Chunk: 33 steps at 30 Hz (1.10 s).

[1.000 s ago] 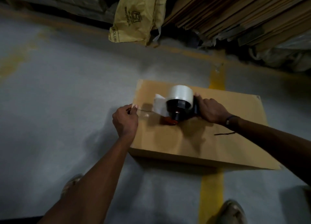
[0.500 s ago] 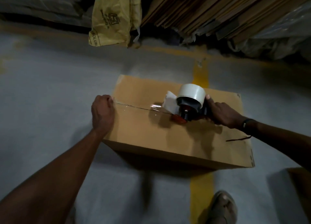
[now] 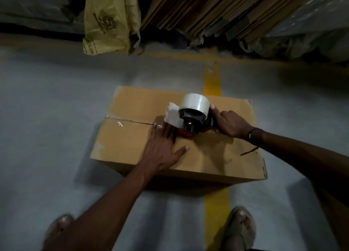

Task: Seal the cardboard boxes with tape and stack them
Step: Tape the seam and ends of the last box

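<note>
— His left hand (image 3: 162, 147) has come in off the box's left edge, where it sat half a second back; now it lies flat on top of the cardboard box (image 3: 177, 137), fingers straight and spread, fingertips pressing the clear tape (image 3: 120, 122) just behind the dispenser; it has hold of nothing.

— And the tape dispenser (image 3: 190, 118)?

— It has travelled a little further right along the centre seam; a shiny strip now runs from the left edge of the box to its red nose; the white roll (image 3: 195, 104) sits on top, and a loose white flap sticks up on its left side.

— Who's driving it?

— The right hand (image 3: 229, 123); fingers curled round the dark handle, one finger laid up against the roll; there's a dark band on that wrist (image 3: 254, 135).

— Where's the box itself?

— On the grey floor (image 3: 56, 118), across a yellow painted line (image 3: 212, 81), flaps closed; a dark scrawl marks its top near the right end; his two shoes (image 3: 239, 226) stand just this side of it.

— Behind it?

— A yellow printed sack (image 3: 111, 18) hanging down, and flattened cartons (image 3: 217, 7) leaning in a stack to its right.
</note>
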Motion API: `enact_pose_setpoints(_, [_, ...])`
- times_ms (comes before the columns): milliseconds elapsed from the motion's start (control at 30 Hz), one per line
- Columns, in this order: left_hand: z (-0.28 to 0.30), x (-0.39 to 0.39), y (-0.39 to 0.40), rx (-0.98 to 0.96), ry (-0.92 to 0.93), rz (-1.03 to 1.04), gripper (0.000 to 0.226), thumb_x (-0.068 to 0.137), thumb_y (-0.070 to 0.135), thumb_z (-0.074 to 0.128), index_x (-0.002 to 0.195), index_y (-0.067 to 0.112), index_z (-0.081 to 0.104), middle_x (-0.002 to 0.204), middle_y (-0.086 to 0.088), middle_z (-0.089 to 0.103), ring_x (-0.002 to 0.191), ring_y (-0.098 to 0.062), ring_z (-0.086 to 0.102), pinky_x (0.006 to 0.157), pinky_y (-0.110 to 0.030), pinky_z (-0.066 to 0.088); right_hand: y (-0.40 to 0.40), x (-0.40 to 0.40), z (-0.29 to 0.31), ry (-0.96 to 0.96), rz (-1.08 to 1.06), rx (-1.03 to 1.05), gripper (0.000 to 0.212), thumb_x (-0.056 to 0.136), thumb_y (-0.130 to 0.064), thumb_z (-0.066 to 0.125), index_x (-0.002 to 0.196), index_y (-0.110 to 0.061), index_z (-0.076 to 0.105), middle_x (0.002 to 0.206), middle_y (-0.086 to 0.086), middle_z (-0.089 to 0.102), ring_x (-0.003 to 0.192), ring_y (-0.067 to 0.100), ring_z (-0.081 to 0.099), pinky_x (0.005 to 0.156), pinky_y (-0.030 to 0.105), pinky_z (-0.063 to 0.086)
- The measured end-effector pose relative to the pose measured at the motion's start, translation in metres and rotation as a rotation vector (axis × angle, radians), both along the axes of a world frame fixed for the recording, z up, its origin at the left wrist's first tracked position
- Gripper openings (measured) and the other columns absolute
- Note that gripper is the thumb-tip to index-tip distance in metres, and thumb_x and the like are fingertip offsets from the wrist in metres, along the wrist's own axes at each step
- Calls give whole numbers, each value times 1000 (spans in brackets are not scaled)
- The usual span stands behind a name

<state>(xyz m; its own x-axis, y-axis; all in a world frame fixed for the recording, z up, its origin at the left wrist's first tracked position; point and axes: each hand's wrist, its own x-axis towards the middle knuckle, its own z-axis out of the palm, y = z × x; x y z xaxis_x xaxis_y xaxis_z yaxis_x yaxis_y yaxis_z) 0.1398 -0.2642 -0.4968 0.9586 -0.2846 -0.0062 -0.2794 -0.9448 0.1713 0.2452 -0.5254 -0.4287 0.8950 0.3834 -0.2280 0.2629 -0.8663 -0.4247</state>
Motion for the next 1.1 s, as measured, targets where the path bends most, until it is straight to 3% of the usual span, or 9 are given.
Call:
enact_pose_setpoints(133, [0, -2, 2, -25, 60, 12, 90, 96, 79, 21, 166, 25, 2, 173, -2, 7, 160, -21, 3, 127, -57, -1, -17, 2, 4, 25, 13, -57, 60, 112, -38, 16, 116, -8, 68, 62, -4, 56, 57, 16, 52, 72, 32, 39])
enact_pose_setpoints(267, [-4, -3, 1, 11, 111, 32, 93, 95, 82, 12, 165, 23, -7, 172, 5, -13, 158, -14, -13, 126, -53, -10, -80, 1, 12, 35, -117, -105, 57, 110, -38, 15, 158, -10, 24, 86, 17, 62, 74, 30, 55, 72, 32, 31])
enact_pose_setpoints(433, [-3, -2, -3, 22, 67, 33, 94, 95, 81, 11, 165, 20, -4, 172, 4, -11, 159, -16, -11, 126, -53, -10, -160, -4, 13, 67, -221, -97, 45, 111, -35, 30, 134, -4, 52, 71, 7, 63, 60, 19, 55, 65, 30, 38])
enact_pose_setpoints(533, [8, -5, -35, -10, 70, 31, 106, 88, 86, 18, 165, 17, -6, 172, 0, -13, 159, -18, -13, 126, -50, -13, -170, -4, 8, 64, -196, -94, 57, 110, -43, 21, 118, -6, 64, 70, 3, 66, 59, 13, 55, 64, 28, 37])
enact_pose_setpoints(633, [21, -11, -104, -125, 130, -36, 123, 79, 97, 23, 163, 15, -14, 171, -4, -20, 158, -19, -17, 126, -47, -13, -166, -2, 8, 89, -220, -122, 56, 111, -38, 21, 122, -2, 63, 68, -4, 60, 58, 6, 51, 60, 20, 34])
enact_pose_setpoints(733, [26, -25, -172, -288, 230, -8, 143, 66, 106, 33, 162, 12, -18, 171, -9, -18, 158, -23, -16, 127, -44, -11, -161, -6, 16, 71, -232, -96, 52, 112, -38, 22, 119, -6, 61, 66, 0, 59, 61, 22, 58, 68, 37, 47])
enact_pose_setpoints(833, [18, -31, -192, -275, 260, 56, 155, 58, 110, 31, 160, 5, -17, 171, -17, -14, 159, -29, -9, 128, -45, -6, -162, -7, 20, 53, -190, -103, 70, 109, -50, 11, 77, -18, 64, 63, 0, 64, 62, 21, 61, 69, 34, 44])
enact_pose_setpoints(900, [13, -31, -187, -215, 236, 45, 155, 56, 111, 25, 162, 3, -11, 171, -18, -8, 159, -30, -5, 129, -48, -2, -159, -8, 18, 66, -201, -101, 77, 108, -52, 6, 65, -20, 62, 60, -3, 63, 59, 14, 59, 66, 30, 39])
enact_pose_setpoints(1100, [11, -28, -174, -143, 206, -2, 148, 62, 110, 27, 163, 7, -10, 172, -12, -12, 159, -24, -10, 128, -49, -7, -161, -10, 13, 90, -201, -107, 81, 107, -57, 6, 79, -15, 69, 60, -6, 64, 53, 6, 58, 63, 23, 37])
